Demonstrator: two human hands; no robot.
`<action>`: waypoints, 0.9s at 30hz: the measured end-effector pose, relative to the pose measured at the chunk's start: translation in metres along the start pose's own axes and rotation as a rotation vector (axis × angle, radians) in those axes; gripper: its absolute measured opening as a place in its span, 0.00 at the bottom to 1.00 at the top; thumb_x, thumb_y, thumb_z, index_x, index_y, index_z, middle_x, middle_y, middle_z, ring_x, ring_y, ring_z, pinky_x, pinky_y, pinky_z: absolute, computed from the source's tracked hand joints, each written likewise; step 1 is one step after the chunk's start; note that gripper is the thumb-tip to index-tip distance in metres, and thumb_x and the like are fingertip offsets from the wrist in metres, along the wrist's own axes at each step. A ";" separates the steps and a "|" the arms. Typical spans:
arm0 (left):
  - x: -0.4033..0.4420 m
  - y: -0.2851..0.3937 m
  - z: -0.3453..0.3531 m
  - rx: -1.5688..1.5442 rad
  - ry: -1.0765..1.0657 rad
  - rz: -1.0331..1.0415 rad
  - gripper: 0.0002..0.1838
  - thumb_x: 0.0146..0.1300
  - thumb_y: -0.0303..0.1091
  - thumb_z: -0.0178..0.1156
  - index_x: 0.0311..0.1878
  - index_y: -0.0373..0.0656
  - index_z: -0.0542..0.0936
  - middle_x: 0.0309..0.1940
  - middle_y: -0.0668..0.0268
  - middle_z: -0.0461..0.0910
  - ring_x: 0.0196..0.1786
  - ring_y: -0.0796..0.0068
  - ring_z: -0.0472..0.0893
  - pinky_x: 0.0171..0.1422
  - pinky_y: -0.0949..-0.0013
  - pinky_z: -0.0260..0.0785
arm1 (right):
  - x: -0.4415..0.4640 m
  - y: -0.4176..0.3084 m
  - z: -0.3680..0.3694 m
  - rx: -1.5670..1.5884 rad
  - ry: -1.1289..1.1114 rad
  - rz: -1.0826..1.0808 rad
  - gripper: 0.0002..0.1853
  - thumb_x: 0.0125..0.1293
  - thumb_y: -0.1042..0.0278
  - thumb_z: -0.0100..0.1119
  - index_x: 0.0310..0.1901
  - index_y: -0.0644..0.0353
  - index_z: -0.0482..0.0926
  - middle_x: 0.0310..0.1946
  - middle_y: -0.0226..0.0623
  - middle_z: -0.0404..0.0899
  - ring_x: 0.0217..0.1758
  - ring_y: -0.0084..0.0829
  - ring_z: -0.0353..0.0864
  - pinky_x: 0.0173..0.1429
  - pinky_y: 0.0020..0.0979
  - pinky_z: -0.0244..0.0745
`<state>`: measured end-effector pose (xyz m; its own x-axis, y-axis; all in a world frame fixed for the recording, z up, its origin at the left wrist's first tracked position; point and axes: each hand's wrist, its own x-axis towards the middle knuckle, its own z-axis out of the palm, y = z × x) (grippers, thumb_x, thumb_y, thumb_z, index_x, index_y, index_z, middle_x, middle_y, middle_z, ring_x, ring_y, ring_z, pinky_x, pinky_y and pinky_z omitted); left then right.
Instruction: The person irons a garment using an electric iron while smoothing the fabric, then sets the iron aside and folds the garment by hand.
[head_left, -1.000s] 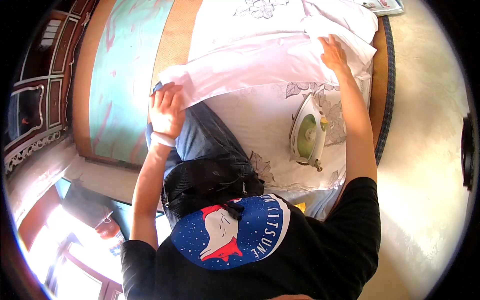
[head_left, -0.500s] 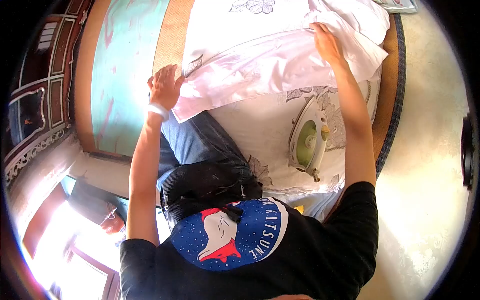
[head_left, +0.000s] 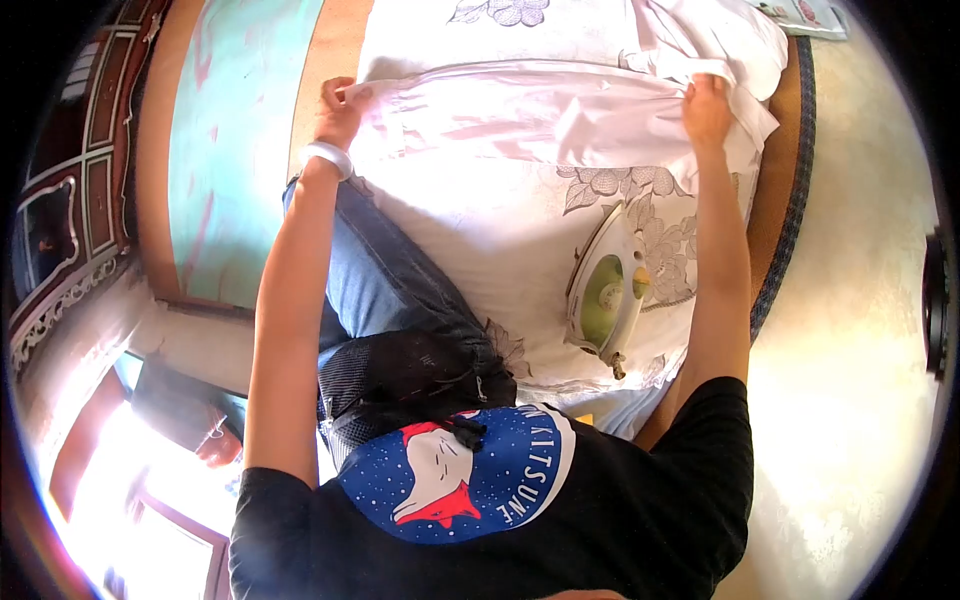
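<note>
A pale pink cloth [head_left: 520, 115] stretches taut from side to side in front of me, with soft creases along its length. My left hand [head_left: 341, 112], with a white band at the wrist, is closed on its left end. Near the right end, my right hand [head_left: 707, 108] grips the same cloth, fingers curled over a fold. Closer to my body, a white and green clothes iron [head_left: 607, 290] lies on the flower-printed white sheet [head_left: 450, 230], its tip pointing away from me.
More bunched pinkish fabric [head_left: 745, 40] lies beyond my right hand. A woven mat [head_left: 785, 190] with a dark edge runs along the right side. At the left is a turquoise panel [head_left: 225, 150]. A plastic packet [head_left: 810, 15] sits at the far right corner.
Both hands have moved, the left away from me and slightly right, the right slightly right and nearer me. The left hand has closed on the cloth, which now lies straighter and farther from me.
</note>
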<state>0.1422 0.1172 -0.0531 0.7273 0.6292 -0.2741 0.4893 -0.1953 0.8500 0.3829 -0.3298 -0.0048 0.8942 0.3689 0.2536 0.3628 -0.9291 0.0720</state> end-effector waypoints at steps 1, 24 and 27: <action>0.003 0.002 0.007 -0.040 0.089 -0.128 0.22 0.55 0.36 0.62 0.52 0.40 0.69 0.31 0.61 0.78 0.37 0.68 0.77 0.46 0.65 0.70 | -0.003 -0.014 -0.002 0.013 -0.024 -0.037 0.14 0.62 0.65 0.54 0.49 0.54 0.74 0.49 0.47 0.73 0.50 0.45 0.76 0.50 0.44 0.74; -0.024 -0.038 0.013 0.043 0.364 0.098 0.17 0.65 0.47 0.53 0.49 0.45 0.72 0.27 0.60 0.76 0.28 0.66 0.72 0.37 0.63 0.68 | -0.063 -0.120 -0.025 0.168 -0.203 -0.592 0.29 0.65 0.49 0.51 0.66 0.46 0.61 0.71 0.38 0.47 0.72 0.45 0.50 0.66 0.55 0.58; -0.027 -0.035 0.011 0.098 0.367 0.032 0.19 0.65 0.50 0.53 0.45 0.43 0.74 0.25 0.59 0.77 0.28 0.66 0.76 0.37 0.64 0.70 | -0.056 -0.164 -0.039 0.383 -0.200 -0.654 0.24 0.63 0.59 0.56 0.60 0.54 0.68 0.64 0.41 0.62 0.64 0.43 0.63 0.65 0.46 0.62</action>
<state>0.1107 0.0988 -0.0804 0.5311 0.8456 -0.0541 0.5256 -0.2787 0.8038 0.2629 -0.1995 0.0064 0.4844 0.8699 0.0933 0.8649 -0.4602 -0.2004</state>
